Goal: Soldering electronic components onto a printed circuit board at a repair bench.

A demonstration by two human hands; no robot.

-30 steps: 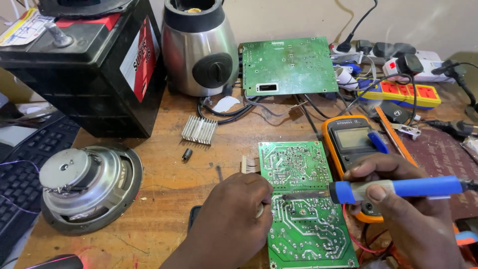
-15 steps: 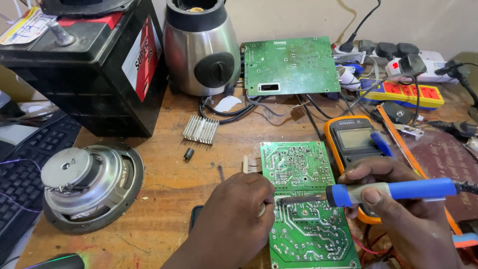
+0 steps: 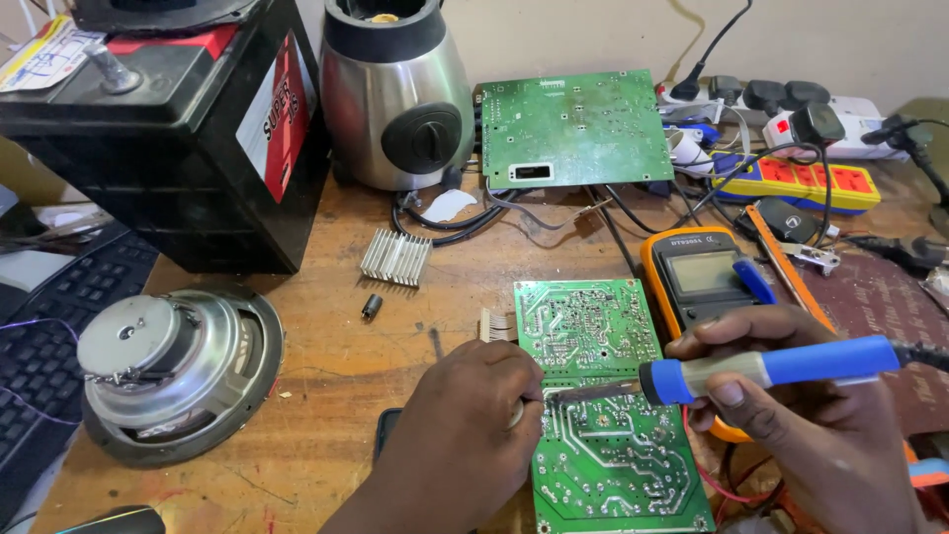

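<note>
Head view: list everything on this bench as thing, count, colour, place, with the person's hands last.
circuit board: 1, green, front centre, under both hands
second circuit board: 1, green, back centre
multimeter: 1, orange and dark grey, right of the near board
soldering iron: 1, blue handle, tip on the near board
heat sink: 1, silver, finned, mid bench
blender base: 1, steel and black, back
battery: 1, black with red label, back left
speaker driver: 1, grey and black, front left
keyboard: 1, black, left edge
power strips: 2, one yellow and red, one white, back right
workbench: 1, brown wood
left hand: steadies the near board's left edge
right hand: grips the soldering iron
</note>
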